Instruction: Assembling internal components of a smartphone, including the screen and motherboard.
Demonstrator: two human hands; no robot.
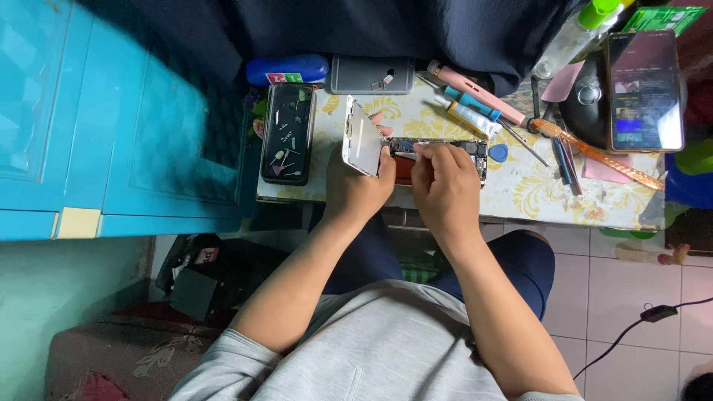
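My left hand (356, 182) holds a white phone screen panel (362, 139) tilted up off the open phone body (445, 146) that lies on the small table (535, 194). My right hand (444, 182) rests on the open phone body, its fingers pinched over the inner parts near the hinge side. Whether a tool or a screw is between the fingers I cannot tell.
A black tray with small screws and parts (287, 134) lies to the left. A silver phone (371, 75) lies at the back. Tubes, a pink pen-like tool (475, 92), an orange tool (601, 154) and a lit phone (644, 89) stand to the right. A blue cabinet (111, 119) is at left.
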